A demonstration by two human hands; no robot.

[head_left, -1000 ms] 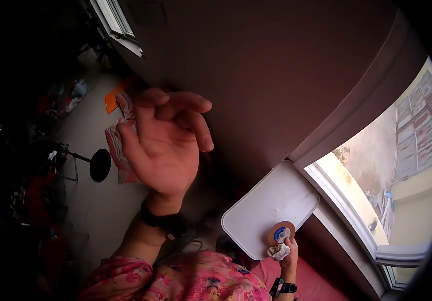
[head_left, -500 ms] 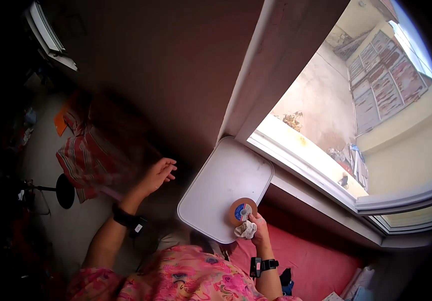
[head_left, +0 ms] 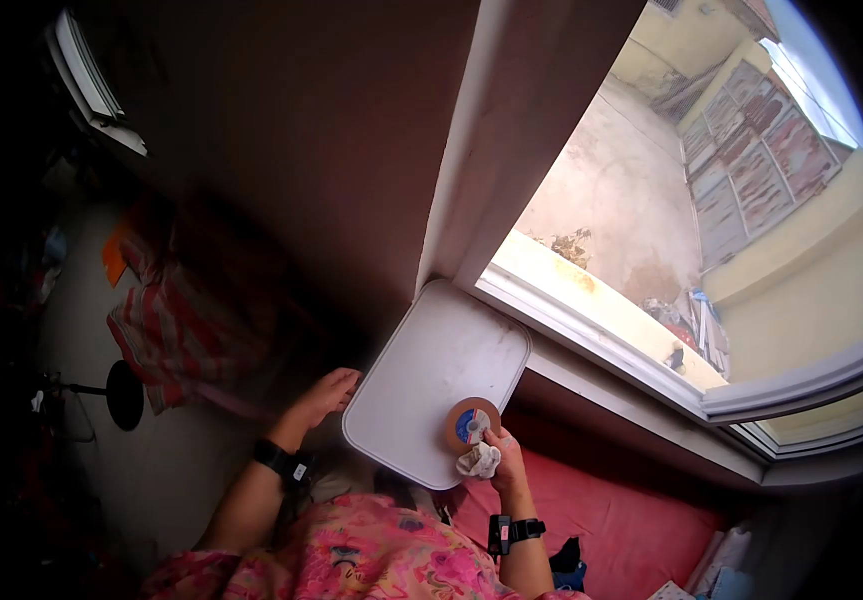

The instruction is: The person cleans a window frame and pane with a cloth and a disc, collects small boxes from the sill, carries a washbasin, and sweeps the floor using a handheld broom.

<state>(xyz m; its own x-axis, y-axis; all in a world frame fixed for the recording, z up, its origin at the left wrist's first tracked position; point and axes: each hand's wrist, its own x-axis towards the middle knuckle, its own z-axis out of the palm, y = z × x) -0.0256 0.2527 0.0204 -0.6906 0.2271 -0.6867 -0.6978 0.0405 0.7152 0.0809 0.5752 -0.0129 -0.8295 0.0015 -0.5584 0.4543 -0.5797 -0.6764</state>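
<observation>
My right hand [head_left: 507, 460] is closed on a round brown disc [head_left: 459, 441] with a blue and white label, its kind not clear to me. A crumpled whitish cloth [head_left: 478, 461] is bunched in the same hand, below the disc. Both are over the front right part of a small white tabletop [head_left: 406, 375] with rounded corners. Beside the tabletop's left edge is my left hand [head_left: 326, 395], holding nothing that I can see, its fingers loosely stretched toward that edge. Whether they touch it is hard to tell.
A window [head_left: 591, 330] with a pale sill runs along the right, against the tabletop's far corner. Red-covered seating [head_left: 611, 510] lies at lower right. On the left are a striped red cloth [head_left: 166, 340] and a round black object [head_left: 124, 396] on a thin rod.
My left hand has moved down and toward the tabletop's left edge. My right hand keeps hold of the disc and cloth. The view has shifted slightly.
</observation>
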